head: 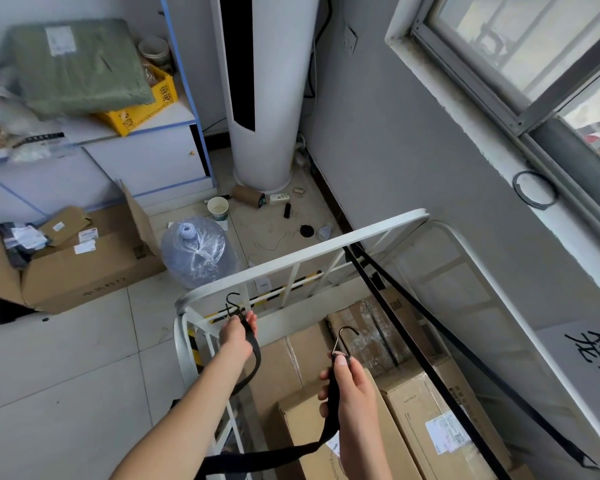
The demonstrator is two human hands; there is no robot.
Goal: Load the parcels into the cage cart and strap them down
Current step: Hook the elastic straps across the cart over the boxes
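From the head camera, the white tubular steel cage cart (302,252) fills the frame from 5 to 2 o'clock, and the brown cardboard parcels (416,407) already sit packed side by side inside it, so the loading looks done and the strapping is probably the step in hand. The left hand (238,336), just below centre, has its fingers closed around one end of a flat black webbing strap (329,410), holding its dark metal hook (232,303) up beside the cart's near top rail, likely to catch it there. The right hand (349,386), at 5 o'clock, is clamped on the strap's other end with its silvery steel hook (345,337) standing upright above the thumb, kept free of the boxes. The slack between the hands droops in a loop out of the bottom edge. A second taut black strap (426,368) already crosses the load diagonally; where its lower end anchors is cut off at 5 o'clock. The parcels' labels are too blurred to read, and the cart's floor and wheels are hidden.
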